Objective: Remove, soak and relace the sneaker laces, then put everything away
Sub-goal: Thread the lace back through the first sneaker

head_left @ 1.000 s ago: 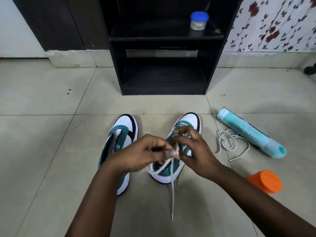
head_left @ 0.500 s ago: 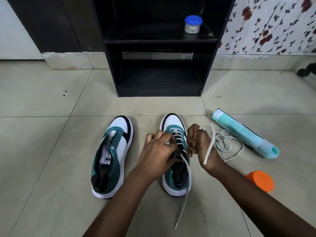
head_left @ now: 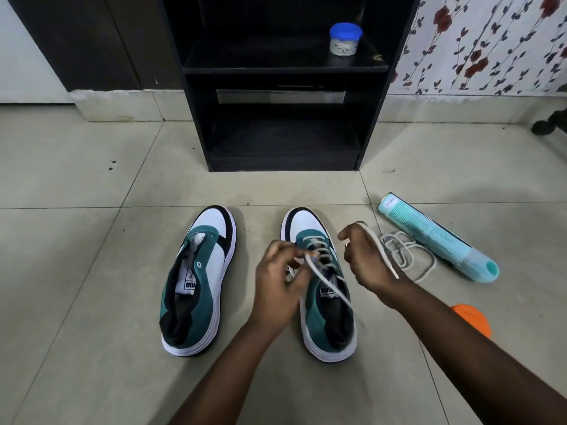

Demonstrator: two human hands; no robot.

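Two teal, white and black sneakers stand on the tiled floor. The left sneaker point(head_left: 196, 280) has no lace. The right sneaker point(head_left: 325, 314) carries a white lace point(head_left: 320, 256) through its eyelets. My left hand point(head_left: 279, 289) hovers over that shoe's inner side and pinches one lace end near the upper eyelets. My right hand point(head_left: 365, 259) holds the other lace end, which runs over its back. A second loose lace point(head_left: 408, 256) lies in loops on the floor to the right.
A teal bottle point(head_left: 435, 237) lies on its side to the right, an orange lid or cup point(head_left: 472, 320) nearer me. A black shelf unit point(head_left: 282, 87) stands ahead with a blue-lidded jar point(head_left: 345, 39) on its middle shelf. Floral wallpaper covers the right wall.
The right sneaker has been set straight beside the left one. My hands have spread apart, each drawing a lace end outward, and the long dangling end has been pulled shorter.
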